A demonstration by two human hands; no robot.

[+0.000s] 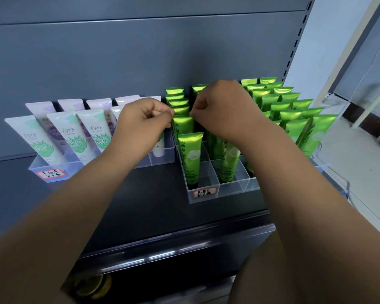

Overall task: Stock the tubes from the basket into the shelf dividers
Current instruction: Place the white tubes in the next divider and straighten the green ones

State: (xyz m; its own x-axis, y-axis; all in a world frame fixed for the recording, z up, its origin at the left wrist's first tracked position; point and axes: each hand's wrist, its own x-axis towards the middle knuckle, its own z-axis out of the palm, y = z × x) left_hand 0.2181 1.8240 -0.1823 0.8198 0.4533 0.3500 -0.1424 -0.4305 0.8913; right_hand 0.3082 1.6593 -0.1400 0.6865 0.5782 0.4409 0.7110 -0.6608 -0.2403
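Several green Chamomile tubes stand upright in a clear divider tray [206, 195] on the dark shelf. My left hand [144, 120] and my right hand [219, 106] pinch the two top corners of one green tube [183, 123] in the tray's left column, second from the front. Another green tube [190, 154] stands in the slot in front of it. The basket is not in view.
A second clear tray [53, 170] to the left holds several white tubes with green or purple print. The grey shelf back panel [141, 62] rises behind both trays. The shelf's front edge [162, 255] runs below my forearms. A white wall stands at the right.
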